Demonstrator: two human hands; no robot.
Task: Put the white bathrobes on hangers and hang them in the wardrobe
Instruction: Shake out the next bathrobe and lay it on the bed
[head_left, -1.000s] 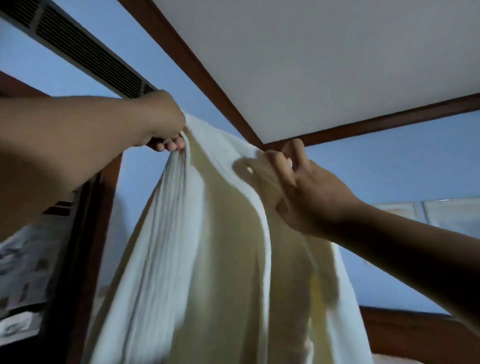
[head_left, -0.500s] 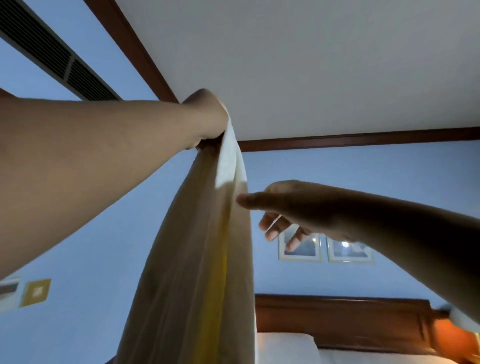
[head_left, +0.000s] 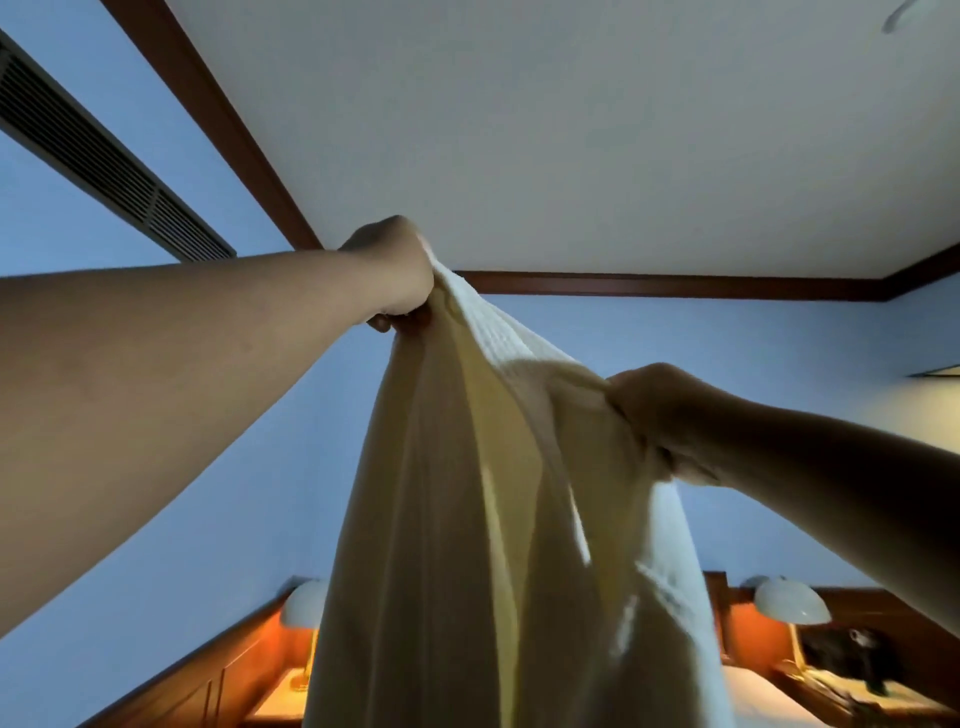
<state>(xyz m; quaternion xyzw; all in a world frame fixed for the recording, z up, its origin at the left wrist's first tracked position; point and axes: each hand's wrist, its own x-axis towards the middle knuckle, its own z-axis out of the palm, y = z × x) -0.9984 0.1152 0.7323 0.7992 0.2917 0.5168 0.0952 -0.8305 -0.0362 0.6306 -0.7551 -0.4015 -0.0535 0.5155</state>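
A white bathrobe (head_left: 509, 545) hangs in long folds in front of me, held up high against the ceiling. My left hand (head_left: 397, 270) grips its top edge at the highest point, fist closed around the cloth. My right hand (head_left: 657, 410) grips another part of the upper edge, lower and to the right, fingers curled into the fabric. The stretch of ribbed cloth between the two hands is pulled taut. No hanger and no wardrobe show in this view.
Blue walls meet a white ceiling with dark wooden trim (head_left: 675, 285). An air vent (head_left: 104, 161) runs along the upper left. Below are a wooden headboard (head_left: 883, 608), two wall lamps (head_left: 792, 600), lit bedside tables (head_left: 283, 696) and a bed corner (head_left: 753, 691).
My right hand, open beside the robe half a second ago, now grips its upper edge and pulls it out to the right. The view has turned from the wardrobe side toward the bed.
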